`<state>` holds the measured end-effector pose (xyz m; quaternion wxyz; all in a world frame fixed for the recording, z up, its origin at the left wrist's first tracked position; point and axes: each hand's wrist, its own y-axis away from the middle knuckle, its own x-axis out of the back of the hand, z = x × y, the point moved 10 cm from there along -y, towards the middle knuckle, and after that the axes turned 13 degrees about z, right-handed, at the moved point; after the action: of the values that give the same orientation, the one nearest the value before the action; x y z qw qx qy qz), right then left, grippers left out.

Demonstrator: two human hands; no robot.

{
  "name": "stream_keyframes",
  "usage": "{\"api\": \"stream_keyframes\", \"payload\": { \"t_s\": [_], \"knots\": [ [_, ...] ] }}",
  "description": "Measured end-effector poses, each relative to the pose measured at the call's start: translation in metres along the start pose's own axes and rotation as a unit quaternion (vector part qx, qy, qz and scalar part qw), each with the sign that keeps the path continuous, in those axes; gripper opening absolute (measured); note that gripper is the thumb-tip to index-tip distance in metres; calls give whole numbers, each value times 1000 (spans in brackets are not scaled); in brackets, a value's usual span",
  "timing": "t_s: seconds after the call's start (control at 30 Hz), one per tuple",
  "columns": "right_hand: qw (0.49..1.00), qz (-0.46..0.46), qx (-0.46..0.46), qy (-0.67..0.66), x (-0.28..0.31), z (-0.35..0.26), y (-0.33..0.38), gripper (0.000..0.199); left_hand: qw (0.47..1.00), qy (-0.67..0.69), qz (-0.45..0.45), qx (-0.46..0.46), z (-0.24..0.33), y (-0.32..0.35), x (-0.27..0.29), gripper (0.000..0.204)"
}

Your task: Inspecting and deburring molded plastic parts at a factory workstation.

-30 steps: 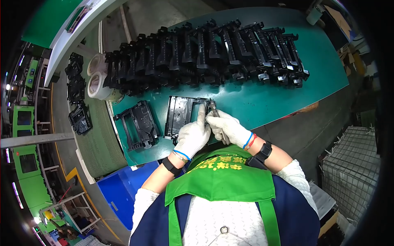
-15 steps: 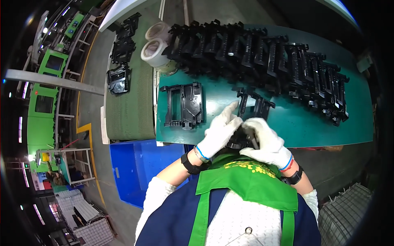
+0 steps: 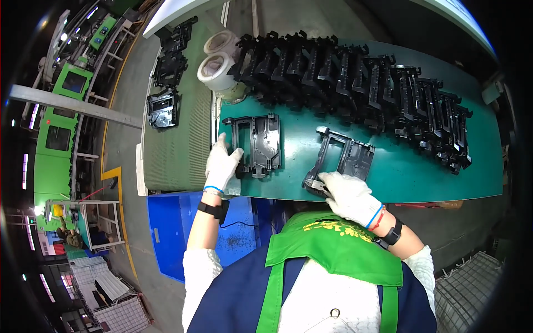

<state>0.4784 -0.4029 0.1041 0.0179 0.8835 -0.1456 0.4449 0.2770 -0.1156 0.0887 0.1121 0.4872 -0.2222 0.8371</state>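
Observation:
My left hand (image 3: pixel 223 167), in a white glove, is at the left side of a black plastic frame (image 3: pixel 265 145) lying on the green table. Its thumb and fingers are apart, the thumb close to the frame's edge. My right hand (image 3: pixel 352 195), also gloved, grips the near end of a second black plastic frame (image 3: pixel 358 158), which lies tilted on the table near the front edge. Under the right fingertips shows a small pale, shiny bit that I cannot make out.
Many similar black frames (image 3: pixel 338 77) stand in a long row at the back of the green table (image 3: pixel 433 186). Tape rolls (image 3: pixel 216 67) stand at its left corner. Several frames (image 3: pixel 162 109) lie on the conveyor belt (image 3: pixel 186 150). Below is a blue bin (image 3: pixel 183 233).
My hands have parted. The left moved left to the other frame; the right has brought its frame down flatter onto the table, away from my apron.

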Motion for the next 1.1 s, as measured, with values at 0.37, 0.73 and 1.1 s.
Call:
{"api": "stream_keyframes", "payload": {
  "t_s": [0.37,0.73,1.1],
  "knots": [
    [985,55,-130,-97,28,37,41,39,854,440,-224,164,92,35,25,62],
    [733,560,-121,-367,225,101,278,38,724,483,-485,-85,422,114,65,91],
    [540,769,-214,-267,284,260,404,43,774,347,-484,-215,713,212,-113,100]
  ]
}}
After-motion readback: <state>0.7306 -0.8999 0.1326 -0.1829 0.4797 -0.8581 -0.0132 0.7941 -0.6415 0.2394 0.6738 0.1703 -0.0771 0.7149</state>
